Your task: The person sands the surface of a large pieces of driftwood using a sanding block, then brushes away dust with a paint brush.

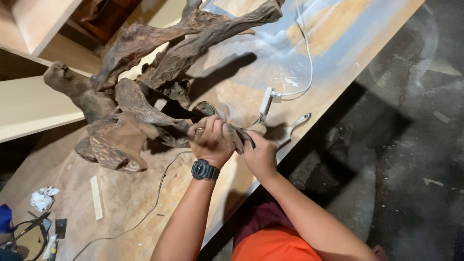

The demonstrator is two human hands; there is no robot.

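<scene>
A large gnarled driftwood root lies on the dusty wooden table, its branches reaching toward the far edge; the left hand, wearing a black watch, is clenched around a low branch of it; the right hand is closed on the tip of the same branch; a small round tin sits open just behind the left hand, its contents too small to tell; a white adapter with cable lies near; a brush rests beside the right hand.
</scene>
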